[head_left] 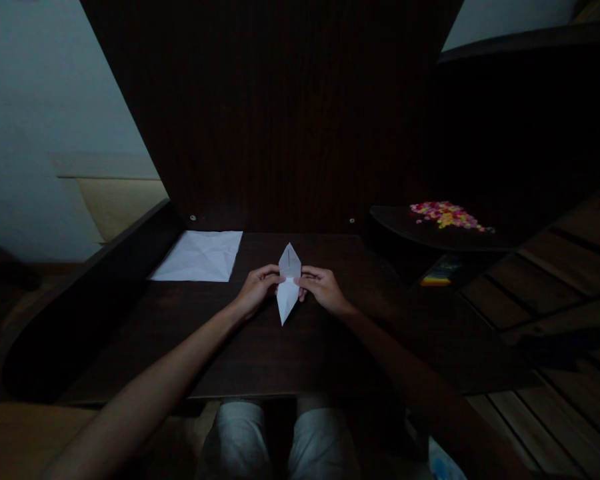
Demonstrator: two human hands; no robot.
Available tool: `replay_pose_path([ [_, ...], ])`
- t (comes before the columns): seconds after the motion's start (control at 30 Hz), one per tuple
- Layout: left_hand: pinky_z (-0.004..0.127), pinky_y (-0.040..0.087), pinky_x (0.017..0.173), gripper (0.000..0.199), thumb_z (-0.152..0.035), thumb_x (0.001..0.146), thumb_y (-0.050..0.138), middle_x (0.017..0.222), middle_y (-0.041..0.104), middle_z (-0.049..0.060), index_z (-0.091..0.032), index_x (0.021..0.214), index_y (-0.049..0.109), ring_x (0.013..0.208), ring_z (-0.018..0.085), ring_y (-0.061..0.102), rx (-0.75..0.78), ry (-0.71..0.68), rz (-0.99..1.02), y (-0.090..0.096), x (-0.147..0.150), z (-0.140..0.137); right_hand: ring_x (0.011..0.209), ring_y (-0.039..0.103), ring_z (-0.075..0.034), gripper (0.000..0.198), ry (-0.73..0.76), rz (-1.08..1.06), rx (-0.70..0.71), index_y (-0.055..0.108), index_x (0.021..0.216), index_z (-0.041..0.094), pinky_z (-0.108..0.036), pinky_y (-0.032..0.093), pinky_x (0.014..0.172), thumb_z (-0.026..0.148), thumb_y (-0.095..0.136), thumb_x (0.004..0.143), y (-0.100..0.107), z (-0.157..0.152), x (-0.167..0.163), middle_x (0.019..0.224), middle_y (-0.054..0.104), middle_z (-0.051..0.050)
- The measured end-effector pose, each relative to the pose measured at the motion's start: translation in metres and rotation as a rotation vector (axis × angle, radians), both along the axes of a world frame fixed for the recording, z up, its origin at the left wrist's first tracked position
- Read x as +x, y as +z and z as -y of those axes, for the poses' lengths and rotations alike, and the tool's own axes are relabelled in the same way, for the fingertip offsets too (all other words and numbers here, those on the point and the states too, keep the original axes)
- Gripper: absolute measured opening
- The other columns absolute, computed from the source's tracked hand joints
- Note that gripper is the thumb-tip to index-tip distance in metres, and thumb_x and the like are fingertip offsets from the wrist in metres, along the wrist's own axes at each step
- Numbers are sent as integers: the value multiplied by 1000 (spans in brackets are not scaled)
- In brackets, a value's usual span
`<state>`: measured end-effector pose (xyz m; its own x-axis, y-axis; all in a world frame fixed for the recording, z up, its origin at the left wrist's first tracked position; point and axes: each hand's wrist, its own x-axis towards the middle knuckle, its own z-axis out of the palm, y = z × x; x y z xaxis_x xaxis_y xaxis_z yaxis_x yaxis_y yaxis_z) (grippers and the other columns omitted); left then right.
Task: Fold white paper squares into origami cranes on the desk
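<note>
A folded white piece of paper [289,293], long and diamond-shaped with a point at each end, is held over the dark desk. My left hand [257,288] pinches its left edge near the widest part, thumb on top. My right hand [324,287] grips the opposite edge the same way, thumb on the front. A dark slit runs down the middle of the upper half. The fingers behind the paper are partly hidden. To the left of my left hand lies a creased, flat white sheet [200,257] on the desk.
The dark wooden desk [280,370] has a tall back panel [275,120] and a raised left side [90,300]. On a low rounded shelf [395,223] at the right sits a pile of small pink, red and yellow pieces [447,215]. Wooden slats [555,313] lie beyond it.
</note>
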<state>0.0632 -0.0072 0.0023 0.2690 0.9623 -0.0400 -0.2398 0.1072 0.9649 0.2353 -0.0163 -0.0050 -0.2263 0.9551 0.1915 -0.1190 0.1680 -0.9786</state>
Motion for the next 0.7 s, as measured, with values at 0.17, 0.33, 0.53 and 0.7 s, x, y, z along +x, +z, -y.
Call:
replay_pose_path([
  [0.17, 25, 48, 62, 16, -19, 59, 72, 74, 68, 3, -15, 74, 70, 66, 15, 62, -67, -34, 99, 4, 0, 2, 49, 59, -12, 31, 34, -9, -5, 74, 84, 15, -26, 51, 48, 42, 73, 68, -1, 1, 2, 63, 65, 0],
  [0.33, 31, 52, 68, 14, -18, 61, 68, 82, 72, 7, -14, 74, 73, 77, 21, 65, -65, -42, 150, 8, -2, 3, 56, 60, -12, 27, 73, -105, -41, 76, 91, 21, -27, 53, 54, 34, 72, 68, -3, 0, 2, 78, 63, -1],
  [0.53, 28, 50, 63, 18, -23, 64, 61, 75, 70, 8, -12, 73, 73, 68, 18, 63, -70, -91, 163, 3, -3, -1, 65, 61, -15, 18, 94, -183, -105, 77, 78, 18, -28, 52, 57, 30, 67, 70, 5, 4, 3, 75, 64, -3],
  [0.7, 22, 46, 65, 17, -22, 59, 75, 70, 69, 3, -14, 73, 72, 67, 14, 60, 54, -30, 13, 3, -2, -1, 64, 59, -14, 18, 6, -81, -106, 76, 77, 16, -26, 48, 58, 32, 72, 68, 8, 4, 1, 72, 67, -3],
])
